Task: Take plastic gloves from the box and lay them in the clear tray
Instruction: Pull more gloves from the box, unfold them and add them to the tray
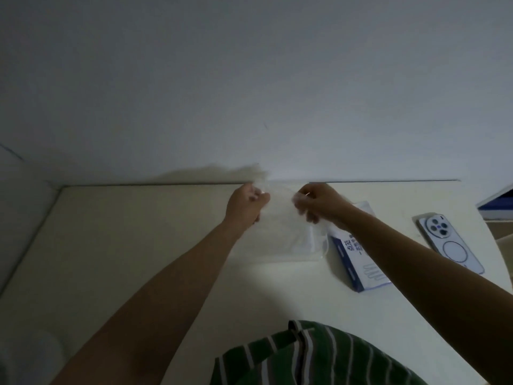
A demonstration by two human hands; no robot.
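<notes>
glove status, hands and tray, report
Left hand, right hand both pinching glove. Glove spread over clear tray. Nothing blocking.

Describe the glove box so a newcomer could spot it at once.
On the pale table, just right of the clear tray, partly under the right forearm, lies the glove box. It is a blue-and-white printed carton; the phone farther right is silver with camera lenses.

Phone [451,243] (back up) lies on table [125,245].
</notes>
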